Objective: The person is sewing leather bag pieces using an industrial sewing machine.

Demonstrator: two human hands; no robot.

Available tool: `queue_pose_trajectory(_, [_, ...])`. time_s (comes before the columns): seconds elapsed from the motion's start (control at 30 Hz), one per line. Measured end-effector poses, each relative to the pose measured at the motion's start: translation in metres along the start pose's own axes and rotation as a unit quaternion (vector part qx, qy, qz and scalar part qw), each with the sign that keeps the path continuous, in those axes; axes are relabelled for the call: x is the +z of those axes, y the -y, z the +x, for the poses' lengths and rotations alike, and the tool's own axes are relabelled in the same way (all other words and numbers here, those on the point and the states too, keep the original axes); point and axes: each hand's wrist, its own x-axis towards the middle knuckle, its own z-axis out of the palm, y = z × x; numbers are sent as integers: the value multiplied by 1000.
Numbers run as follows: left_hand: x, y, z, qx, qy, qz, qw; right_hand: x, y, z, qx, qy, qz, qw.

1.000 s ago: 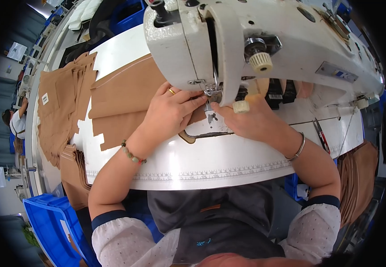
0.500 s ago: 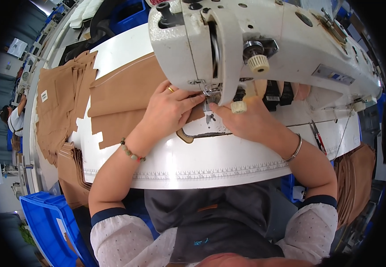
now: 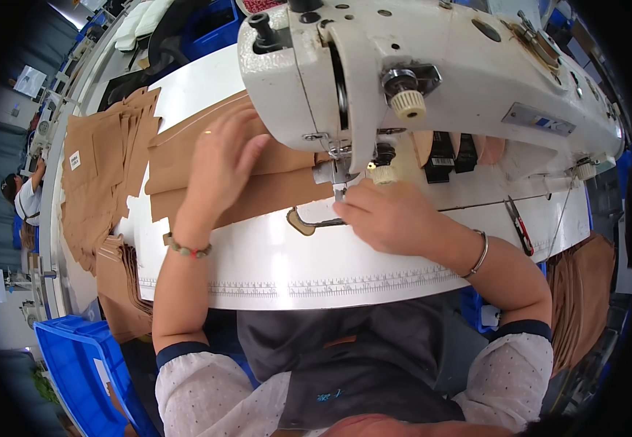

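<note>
In the head view, my left hand [image 3: 221,160] is blurred over a brown fabric piece [image 3: 181,189], its fingers curved and thumb apart, holding nothing I can see. The fabric reaches under the presser foot [image 3: 338,167] of the white sewing machine [image 3: 447,80]. My right hand [image 3: 389,218] is closed just in front of the foot, its fingertips together at a small pale piece beside the needle plate; what they grip is too small to make out.
Stacks of brown cut pieces [image 3: 101,189] lie left and hang right [image 3: 578,306]. Red-handled snips [image 3: 518,226] lie right. Dark packages [image 3: 440,156] sit behind. A blue bin [image 3: 76,371] stands lower left, another [image 3: 210,29] behind. A co-worker [image 3: 25,189] sits far left.
My left hand has lifted from beside the needle and moved left and up over the fabric. My right hand has drawn slightly toward me, below the presser foot, exposing the fabric's seam edge.
</note>
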Motion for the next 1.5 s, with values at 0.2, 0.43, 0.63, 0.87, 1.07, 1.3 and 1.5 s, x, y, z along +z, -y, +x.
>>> queue_pose_trajectory(0.2, [-32,1,-54,-132,86,180,971,7,19,10,-106,-26,134,985])
queue_pose_trajectory(0.43, [-62,-54,-76,-234,315,-112,913,7,10,2,-92,-13,28,995])
queue_pose_trajectory(0.63, [-26,-76,-68,-59,168,-174,969,8,10,9,-103,-59,13,993])
queue_pose_trajectory(0.87, [17,-51,-25,-1,119,-74,990,19,3,5,-135,-117,-13,984])
queue_pose_trajectory(1.07, [13,-64,-34,-75,160,-86,981,6,11,6,-117,-151,-12,981])
queue_pose_trajectory(1.3, [16,-47,-8,-43,154,-205,965,15,12,5,-127,-247,2,961])
queue_pose_trajectory(1.5, [17,-41,-8,-74,225,-248,939,12,9,5,-155,-183,23,971])
